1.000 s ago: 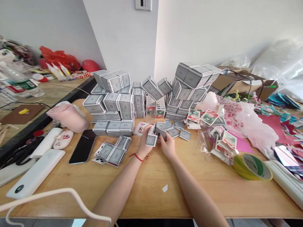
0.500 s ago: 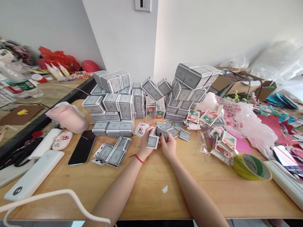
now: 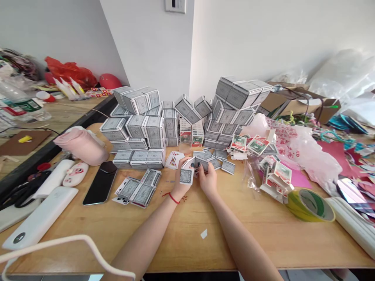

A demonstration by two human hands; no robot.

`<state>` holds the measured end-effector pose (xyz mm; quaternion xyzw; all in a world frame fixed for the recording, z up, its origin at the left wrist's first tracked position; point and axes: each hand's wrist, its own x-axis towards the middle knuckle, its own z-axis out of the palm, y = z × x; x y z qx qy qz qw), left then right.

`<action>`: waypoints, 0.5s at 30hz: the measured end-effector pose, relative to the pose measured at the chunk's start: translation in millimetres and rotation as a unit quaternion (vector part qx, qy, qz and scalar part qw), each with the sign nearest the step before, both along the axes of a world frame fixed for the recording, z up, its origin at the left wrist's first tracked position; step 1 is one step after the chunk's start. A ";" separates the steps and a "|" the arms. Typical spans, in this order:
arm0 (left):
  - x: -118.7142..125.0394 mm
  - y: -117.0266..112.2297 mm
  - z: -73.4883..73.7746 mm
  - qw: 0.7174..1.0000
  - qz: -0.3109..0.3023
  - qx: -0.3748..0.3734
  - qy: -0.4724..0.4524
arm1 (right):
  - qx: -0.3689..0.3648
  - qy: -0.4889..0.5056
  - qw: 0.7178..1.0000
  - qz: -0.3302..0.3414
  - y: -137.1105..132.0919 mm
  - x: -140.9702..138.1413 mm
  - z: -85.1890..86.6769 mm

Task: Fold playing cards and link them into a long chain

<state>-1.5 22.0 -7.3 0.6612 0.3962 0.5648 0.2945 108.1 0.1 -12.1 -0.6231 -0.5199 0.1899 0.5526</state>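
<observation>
Both of my hands meet at the middle of the wooden table (image 3: 181,242). My left hand (image 3: 179,182), with a red string at the wrist, is closed on folded grey-backed playing cards (image 3: 186,176). My right hand (image 3: 207,180) pinches another folded grey card piece (image 3: 202,164) against them. Loose folded card pieces (image 3: 227,166) lie just beyond my fingers. Behind them rises a wall of stacked card blocks (image 3: 146,128), with a taller stack (image 3: 238,95) on the right. A flat card assembly (image 3: 139,190) lies left of my left hand.
A black phone (image 3: 100,182), a white power bank (image 3: 38,220), a pink roll (image 3: 82,145) and a white cable (image 3: 73,244) sit on the left. A yellow-green tape roll (image 3: 311,205), empty card boxes (image 3: 277,175), pink plastic bags (image 3: 310,156) and a cardboard box (image 3: 299,103) crowd the right.
My hands have stayed in place, working the folded cards closer together. The view has shifted slightly.
</observation>
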 end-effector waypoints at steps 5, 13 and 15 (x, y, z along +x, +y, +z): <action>1.0 0.0 -4.9 1.000 0.017 -0.015 0.002 | 0.015 -0.035 0.999 -0.016 -0.6 -1.6 2.7; -2.8 3.7 -3.8 0.995 0.027 -0.091 -0.031 | -0.047 0.117 0.988 0.086 -4.0 -8.2 2.7; -3.7 4.3 -3.4 0.991 0.025 -0.118 -0.050 | -0.042 0.132 0.986 0.092 -4.3 -8.9 3.6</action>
